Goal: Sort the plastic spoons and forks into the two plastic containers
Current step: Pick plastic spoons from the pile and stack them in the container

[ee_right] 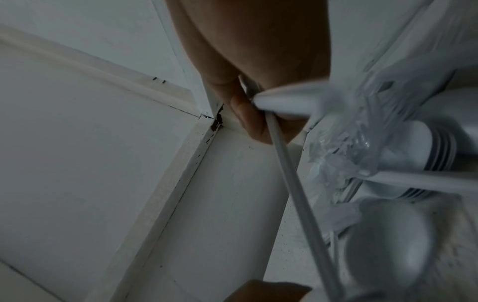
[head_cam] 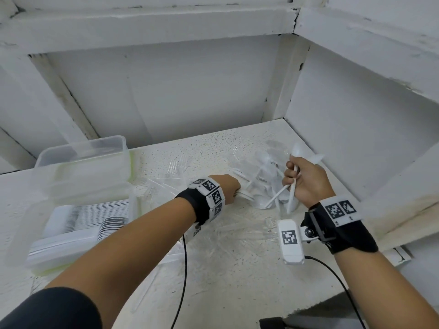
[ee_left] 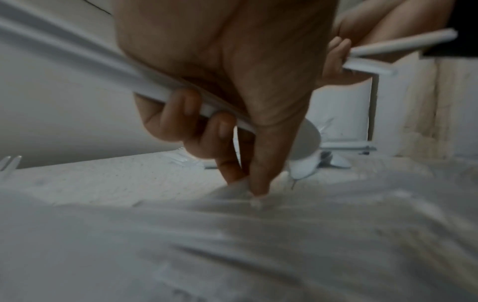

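Note:
My left hand [head_cam: 234, 187] is low over the shelf at the near edge of a pile of white spoons [head_cam: 262, 176]. It grips a white spoon handle [ee_left: 155, 90] across its palm, while thumb and forefinger pinch at another piece on the surface. My right hand [head_cam: 293, 174] is raised over the pile's right side and grips several white spoons [head_cam: 291, 200], bowls pointing both up and down. Clear forks [head_cam: 177, 166] lie scattered left of the pile and in front of it. The near container [head_cam: 38, 252] at the left holds stacked spoons; the far container [head_cam: 83, 150] looks empty.
The work surface is a speckled white shelf [head_cam: 225, 281] closed in by white walls behind and to the right. A clear lid [head_cam: 28, 210] leans over the near container. Black cables run from both wrists toward the front edge.

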Action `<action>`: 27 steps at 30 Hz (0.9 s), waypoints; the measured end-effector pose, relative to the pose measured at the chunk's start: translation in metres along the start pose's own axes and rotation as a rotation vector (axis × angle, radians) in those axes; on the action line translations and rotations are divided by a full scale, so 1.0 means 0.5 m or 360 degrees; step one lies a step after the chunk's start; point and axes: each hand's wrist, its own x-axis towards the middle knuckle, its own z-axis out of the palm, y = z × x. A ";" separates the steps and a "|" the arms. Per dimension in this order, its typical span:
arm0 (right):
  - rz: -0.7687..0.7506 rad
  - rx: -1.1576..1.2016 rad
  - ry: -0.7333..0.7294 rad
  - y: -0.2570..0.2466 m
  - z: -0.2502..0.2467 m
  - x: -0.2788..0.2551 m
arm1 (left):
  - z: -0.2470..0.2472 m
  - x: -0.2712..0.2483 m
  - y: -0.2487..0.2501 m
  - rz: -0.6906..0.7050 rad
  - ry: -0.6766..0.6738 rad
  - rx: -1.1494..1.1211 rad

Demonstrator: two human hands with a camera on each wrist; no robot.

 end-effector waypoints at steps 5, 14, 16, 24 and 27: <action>0.0032 -0.0221 -0.0010 0.003 0.001 -0.010 | -0.024 -0.053 -0.018 0.0074 -0.0017 -0.0167; -0.0478 -0.2526 -0.0004 -0.003 -0.052 0.007 | -0.034 -0.208 -0.113 -0.0224 0.0570 -0.1313; -0.0396 -0.2725 0.0067 0.004 -0.069 0.009 | -0.007 -0.225 -0.124 -0.0372 0.0683 -0.1596; -0.0354 -0.3030 -0.0024 0.043 -0.061 0.007 | 0.047 -0.254 -0.124 -0.0564 0.0754 -0.1936; -0.0416 -0.3170 -0.0090 0.056 -0.061 0.009 | 0.053 -0.261 -0.123 -0.0582 0.0753 -0.1932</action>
